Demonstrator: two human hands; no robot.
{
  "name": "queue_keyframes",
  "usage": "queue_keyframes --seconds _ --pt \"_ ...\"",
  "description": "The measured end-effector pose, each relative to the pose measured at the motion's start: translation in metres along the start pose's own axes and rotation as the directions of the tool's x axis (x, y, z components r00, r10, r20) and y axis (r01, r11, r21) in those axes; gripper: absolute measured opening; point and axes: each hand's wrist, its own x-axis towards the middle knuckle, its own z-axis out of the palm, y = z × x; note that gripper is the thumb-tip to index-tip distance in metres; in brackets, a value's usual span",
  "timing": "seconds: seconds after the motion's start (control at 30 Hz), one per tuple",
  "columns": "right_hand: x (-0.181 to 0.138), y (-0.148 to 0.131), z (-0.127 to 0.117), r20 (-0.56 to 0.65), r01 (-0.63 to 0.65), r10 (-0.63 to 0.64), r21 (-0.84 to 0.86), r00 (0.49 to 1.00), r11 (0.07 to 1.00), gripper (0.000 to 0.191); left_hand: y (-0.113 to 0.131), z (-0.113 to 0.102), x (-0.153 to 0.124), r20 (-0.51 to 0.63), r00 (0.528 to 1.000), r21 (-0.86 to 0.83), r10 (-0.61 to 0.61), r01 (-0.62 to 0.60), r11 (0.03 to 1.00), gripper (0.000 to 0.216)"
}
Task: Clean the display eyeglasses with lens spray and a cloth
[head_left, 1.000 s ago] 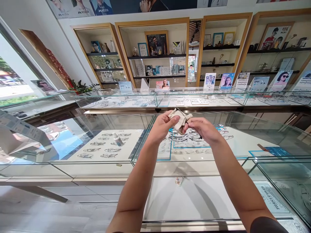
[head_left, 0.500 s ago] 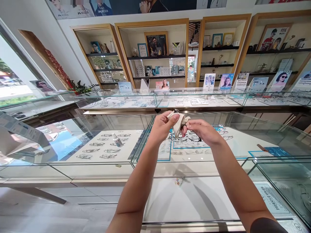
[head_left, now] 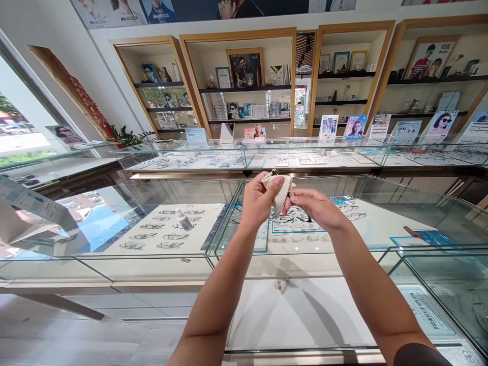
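Observation:
My left hand [head_left: 258,201] is closed around a cream cleaning cloth [head_left: 282,196] with a zigzag edge, its thumb pressing the folds. The cloth wraps a pair of eyeglasses [head_left: 308,218], so the lenses are mostly hidden. A dark bit of the frame pokes out above the left fingers, and a dark temple arm slants down below my right hand [head_left: 318,207]. The right fingers pinch the eyeglasses at the cloth's right side. Both hands are raised above the glass display counter [head_left: 229,258].
A small white bottle [head_left: 184,220] stands on the counter glass at left, above rows of displayed eyeglasses [head_left: 170,245]. A crumpled patterned piece [head_left: 281,285] lies on the white lower surface. Another glass case [head_left: 438,264] borders the right, and a folded cardboard display [head_left: 38,203] the left.
My left hand has shifted slightly to the right with the cloth, its thumb moving across. The right hand keeps its pinch almost in place.

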Motion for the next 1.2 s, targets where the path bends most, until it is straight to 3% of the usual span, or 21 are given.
queue_keyframes --seconds 0.17,0.33,0.57,0.73,1.03,1.2 --pt "-0.002 -0.006 -0.001 -0.048 0.003 -0.002 0.02 0.999 1.0 0.025 0.008 -0.01 0.003 0.049 0.999 0.059 -0.005 0.002 0.998 0.047" --pt "-0.002 -0.006 -0.002 -0.1 -0.007 0.016 0.083 0.995 0.997 0.023 0.011 -0.012 0.003 0.187 0.98 -0.047 -0.062 0.072 0.996 0.044" --pt "-0.002 -0.006 -0.002 -0.119 -0.034 0.048 0.119 0.992 0.992 0.022 0.01 -0.011 0.001 0.226 0.97 -0.086 -0.084 0.106 0.991 0.04" --pt "-0.002 -0.007 -0.001 -0.102 -0.029 0.041 0.115 0.994 0.993 0.022 0.011 -0.011 0.001 0.216 0.973 -0.076 -0.086 0.104 0.992 0.041" --pt "0.0 -0.002 0.001 -0.06 -0.02 0.023 0.054 0.998 0.998 0.025 0.007 0.001 0.0 0.072 0.997 -0.062 -0.029 0.033 0.998 0.042" --pt "0.0 -0.004 0.0 -0.059 -0.012 0.014 0.039 0.998 0.999 0.026 0.007 0.0 0.0 0.095 0.995 -0.059 -0.022 0.028 0.998 0.042"
